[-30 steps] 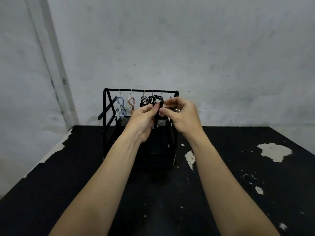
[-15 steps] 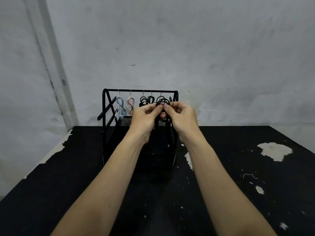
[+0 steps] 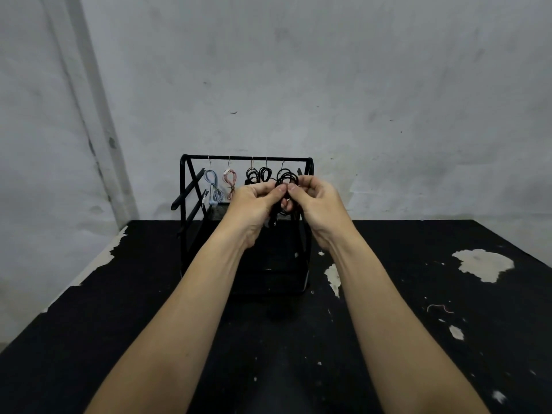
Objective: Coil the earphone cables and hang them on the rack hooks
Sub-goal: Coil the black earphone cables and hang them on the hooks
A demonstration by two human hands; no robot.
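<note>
Coiled black earphone cable (image 3: 287, 177) sits at the rightmost thin wire hook (image 3: 282, 164) of the black metal rack (image 3: 246, 158), pinched from both sides: left hand (image 3: 259, 201) and right hand (image 3: 317, 201) meet thumb-to-thumb on the coil, fingers curled round it. Left of it hang two more black coils (image 3: 258, 174), a pink coiled cable (image 3: 230, 180) and a light-blue coiled cable (image 3: 212, 186), each on its own hook. Rack stands on the black bench with chipped paint (image 3: 448, 294), against a grey wall (image 3: 328, 70).
</note>
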